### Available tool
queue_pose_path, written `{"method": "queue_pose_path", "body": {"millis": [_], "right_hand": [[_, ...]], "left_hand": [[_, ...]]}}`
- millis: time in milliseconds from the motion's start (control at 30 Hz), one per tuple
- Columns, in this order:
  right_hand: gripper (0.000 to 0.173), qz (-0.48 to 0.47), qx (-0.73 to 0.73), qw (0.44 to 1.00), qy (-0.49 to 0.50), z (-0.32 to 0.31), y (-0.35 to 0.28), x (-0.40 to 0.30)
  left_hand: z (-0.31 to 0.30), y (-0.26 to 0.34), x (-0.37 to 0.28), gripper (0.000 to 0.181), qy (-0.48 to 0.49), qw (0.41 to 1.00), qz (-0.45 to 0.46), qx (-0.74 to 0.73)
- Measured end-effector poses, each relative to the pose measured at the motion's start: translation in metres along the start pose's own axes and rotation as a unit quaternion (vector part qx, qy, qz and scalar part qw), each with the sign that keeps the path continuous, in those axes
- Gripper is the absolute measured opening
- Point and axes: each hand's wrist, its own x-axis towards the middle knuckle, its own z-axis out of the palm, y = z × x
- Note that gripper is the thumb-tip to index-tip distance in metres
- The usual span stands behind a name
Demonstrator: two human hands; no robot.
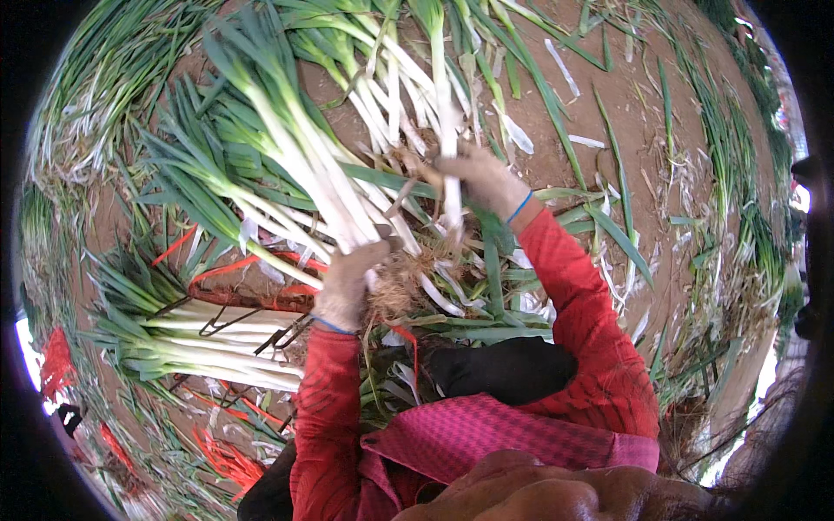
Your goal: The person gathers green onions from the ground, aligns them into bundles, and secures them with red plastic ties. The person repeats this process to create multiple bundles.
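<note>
My left hand [348,280], in a light work glove, grips a bunch of long green onions [326,182] just above their roots. Their white stalks slant up to the left and end in green leaves. The shaggy root mass [394,290] hangs beside my fingers. To the right, my gloved right hand [485,179] is closed around the lower white stalk of another green onion [449,137], held nearly upright in the picture and slightly blurred. Beneath and between both hands lie more loose green onions [391,98], some under the held bunch.
Left of me, a row of green onions [221,355] rests in a thin metal frame [280,335] beside red tape [228,267]. More red strips [225,459] lie lower left. Large onion piles [111,98] stand at upper left. Stripped leaves [622,241] litter the brown soil [541,71].
</note>
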Motion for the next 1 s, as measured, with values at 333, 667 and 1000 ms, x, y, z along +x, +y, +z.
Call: {"method": "queue_pose_path", "body": {"millis": [333,667,1000], "right_hand": [[0.067,-0.016,-0.312,0.949,0.046,0.028,0.020,0.013],[0.035,0.058,-0.372,0.925,0.052,0.031,0.017,0.019],[0.046,0.023,0.033,0.981,0.192,-0.025,0.014,0.035]], "left_hand": [[-0.008,-0.074,0.011,0.025,-0.096,0.986,0.119,0.060],[-0.012,-0.043,-0.009,0.038,-0.084,0.987,-0.059,-0.121],[-0.014,-0.045,0.007,0.034,-0.092,0.981,-0.086,-0.147]]}}
